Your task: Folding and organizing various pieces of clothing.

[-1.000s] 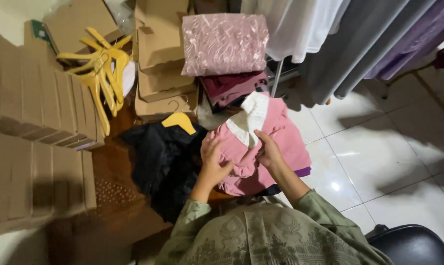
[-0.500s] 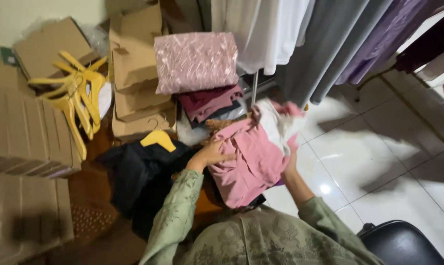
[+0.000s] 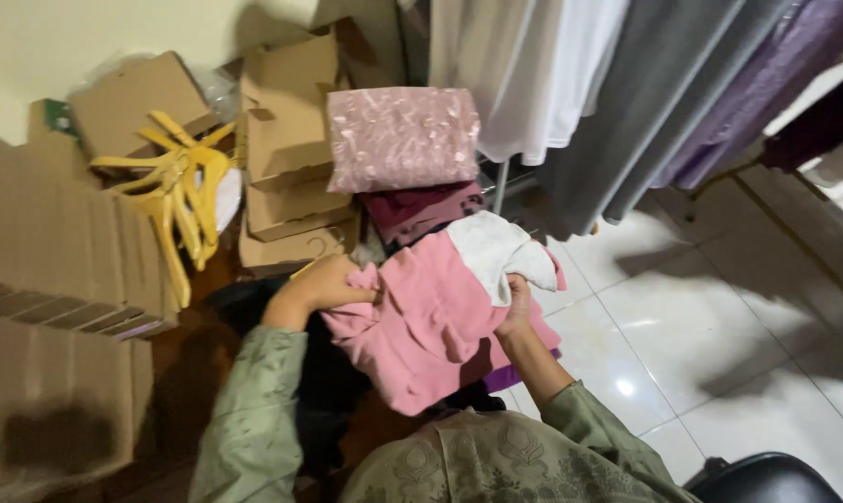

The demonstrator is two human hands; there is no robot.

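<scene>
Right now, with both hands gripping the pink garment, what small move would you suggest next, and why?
Probably lay the pink garment flat again: the left hand bunches one edge, the right hand pinches the white collar part, and the cloth hangs creased between them over the dark clothes.

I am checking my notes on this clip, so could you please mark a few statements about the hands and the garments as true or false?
1. Both hands grip the pink garment. True: left hand, right hand.
2. The yellow hangers hang on the clothes rail. False: they lie among the cardboard boxes.
3. A folded pink patterned fabric sits beyond the garment. True.
4. The floor is carpeted. False: it is glossy pale tile.
</scene>
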